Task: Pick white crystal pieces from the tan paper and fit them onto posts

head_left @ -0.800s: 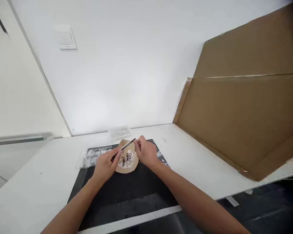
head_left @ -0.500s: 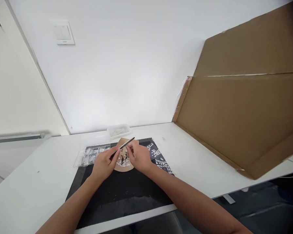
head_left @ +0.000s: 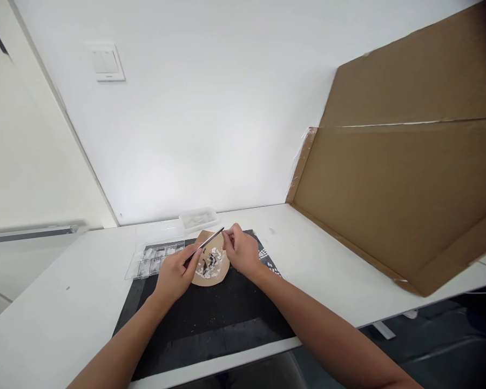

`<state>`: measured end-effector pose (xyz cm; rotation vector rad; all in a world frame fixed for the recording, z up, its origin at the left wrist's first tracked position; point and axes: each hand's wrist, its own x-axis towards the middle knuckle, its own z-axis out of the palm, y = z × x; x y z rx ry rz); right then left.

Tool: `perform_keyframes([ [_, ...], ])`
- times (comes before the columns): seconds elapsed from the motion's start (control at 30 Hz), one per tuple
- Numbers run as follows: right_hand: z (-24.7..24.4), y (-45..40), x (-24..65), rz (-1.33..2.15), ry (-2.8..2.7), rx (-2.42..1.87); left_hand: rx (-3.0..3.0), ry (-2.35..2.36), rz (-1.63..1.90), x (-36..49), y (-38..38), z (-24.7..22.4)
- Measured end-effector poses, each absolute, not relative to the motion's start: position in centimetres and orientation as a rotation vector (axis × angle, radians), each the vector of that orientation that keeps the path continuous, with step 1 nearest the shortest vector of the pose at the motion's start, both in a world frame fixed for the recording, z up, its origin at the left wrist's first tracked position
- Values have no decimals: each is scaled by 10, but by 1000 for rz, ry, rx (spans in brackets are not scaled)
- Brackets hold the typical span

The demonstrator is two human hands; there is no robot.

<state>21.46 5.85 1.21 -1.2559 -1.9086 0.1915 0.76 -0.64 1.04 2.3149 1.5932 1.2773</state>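
Observation:
My left hand (head_left: 178,272) is closed around a thin dark stick-like tool (head_left: 211,237), which looks like tweezers and slants up to the right. At the tool's tip, my right hand (head_left: 241,248) is pinched; anything between its fingertips is too small to make out. Under the tool lies a tan rounded sheet (head_left: 206,279) bearing small white and black pieces. The sheet rests on a black mat (head_left: 210,319). Partly behind my right wrist, a patch of small white pieces (head_left: 272,267) shows on the mat's right side.
A clear compartment case (head_left: 154,260) sits at the mat's upper left, and a white translucent tray (head_left: 198,218) stands by the wall. A large cardboard sheet (head_left: 397,189) leans on the right of the white table (head_left: 65,308).
My right hand has moved a little right and up, from the middle of the tool to its tip. More of the tan sheet shows, and the white pieces at the right are more covered.

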Motion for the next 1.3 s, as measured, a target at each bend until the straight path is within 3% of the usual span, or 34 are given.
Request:
perform_keyframes([
  [0.3,5,29,190,134,-2087,-1038,2316,1578,1273,7,-8,12],
  [0.63,16,49,208,181,-1913,-1230,2314,1613,1241,7,-7,10],
  [0.97,10,27,188,219,-2077,-1087,2313,1601,1234,9,-6,9],
  [1.3,18,46,207,336,-1871,-1203,2328,1624,1213,8,-5,7],
])
